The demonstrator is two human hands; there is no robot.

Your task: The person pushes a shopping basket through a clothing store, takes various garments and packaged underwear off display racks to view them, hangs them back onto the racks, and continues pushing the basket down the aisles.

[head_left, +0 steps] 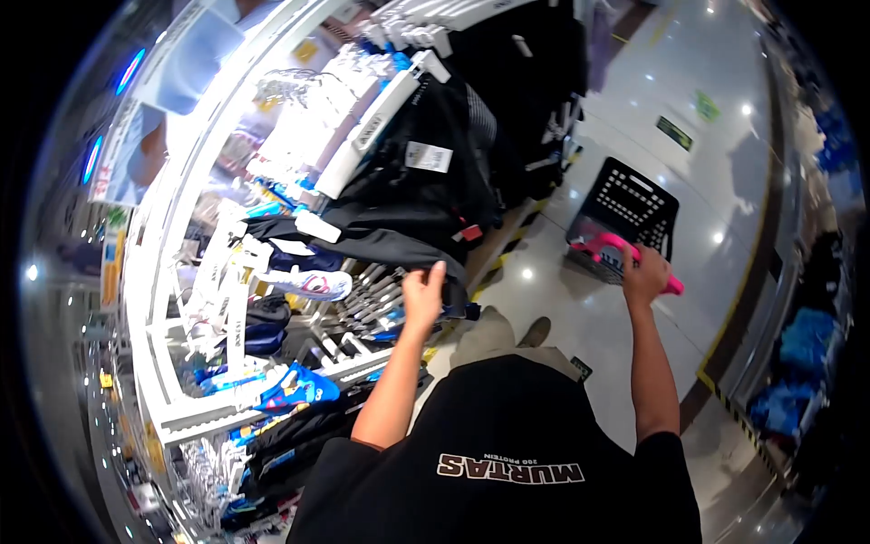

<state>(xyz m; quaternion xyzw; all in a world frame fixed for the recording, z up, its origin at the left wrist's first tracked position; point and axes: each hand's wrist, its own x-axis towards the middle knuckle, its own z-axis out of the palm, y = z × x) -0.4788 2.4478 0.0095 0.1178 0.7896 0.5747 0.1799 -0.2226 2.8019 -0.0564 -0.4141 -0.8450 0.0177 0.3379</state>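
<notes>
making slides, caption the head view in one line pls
Left hand touching a dark hanging garment, right hand gripping a black basket's pink handle.

Garments [453,195] hang on the rack [204,420] at left, the basket [625,220] at right, floor [544,243] between them.

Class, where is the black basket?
In the head view, the black basket is right of centre, just beyond the right hand gripping a pink handle.

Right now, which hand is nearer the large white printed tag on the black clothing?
Left. The left hand is just below the white printed tag in view, at a dark garment; the right hand is farther off, gripping the pink basket handle.
</notes>
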